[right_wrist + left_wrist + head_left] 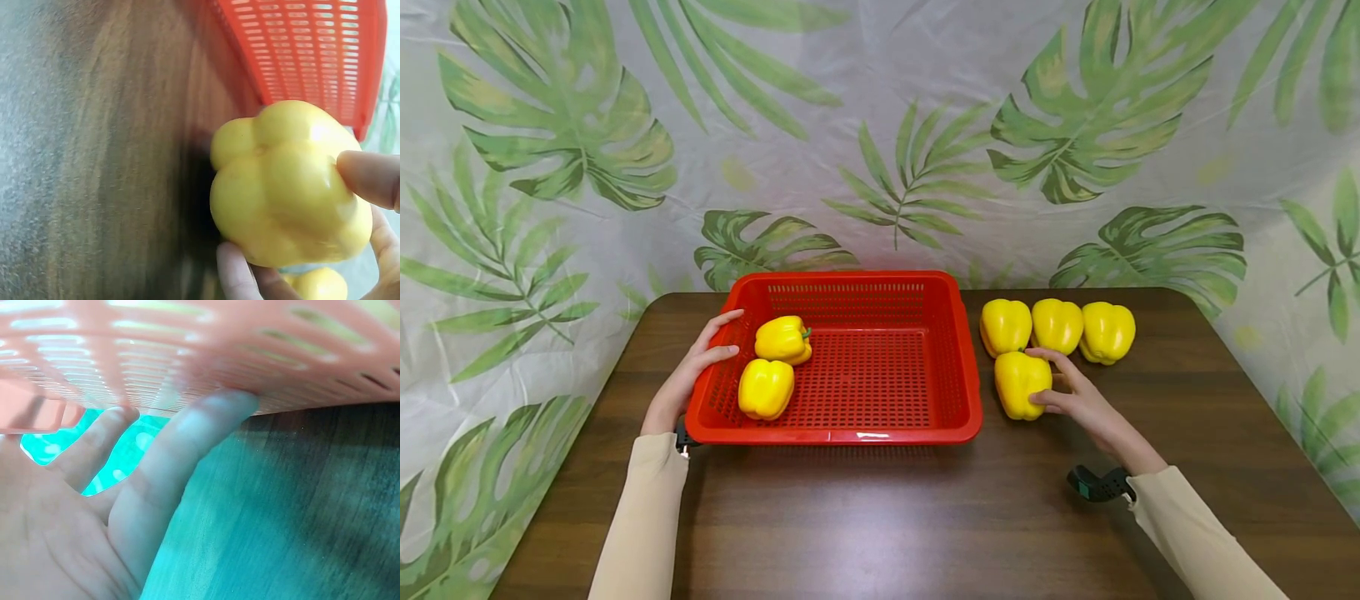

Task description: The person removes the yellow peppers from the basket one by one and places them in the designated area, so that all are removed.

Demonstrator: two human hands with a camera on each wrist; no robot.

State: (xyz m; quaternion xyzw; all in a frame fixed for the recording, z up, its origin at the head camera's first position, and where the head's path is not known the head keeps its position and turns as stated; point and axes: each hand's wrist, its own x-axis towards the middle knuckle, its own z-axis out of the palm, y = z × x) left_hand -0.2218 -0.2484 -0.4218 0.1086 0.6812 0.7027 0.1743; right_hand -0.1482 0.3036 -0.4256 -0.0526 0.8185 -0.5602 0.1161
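My left hand [687, 379] grips the left side of a red plastic basket [887, 436]. Two of its digits lie over the rim, and others touch the slotted outer wall [156, 337] from below. Right of the basket, my right hand [1086, 408] holds a yellow bell pepper [1019, 385] between thumb and fingers. The lobed bottom of that bell pepper [281, 187] faces the right wrist camera. Inside the basket, at its left, lie two more yellow bell peppers, one with a green stem [782, 339] and one nearer the front [766, 389].
Three yellow bell peppers, a left one [1006, 327], a middle one [1057, 325] and a right one [1107, 332], stand in a row just behind the held one. Everything sits on a dark wooden table [865, 517], with a leaf-patterned cloth [910, 183] hanging behind.
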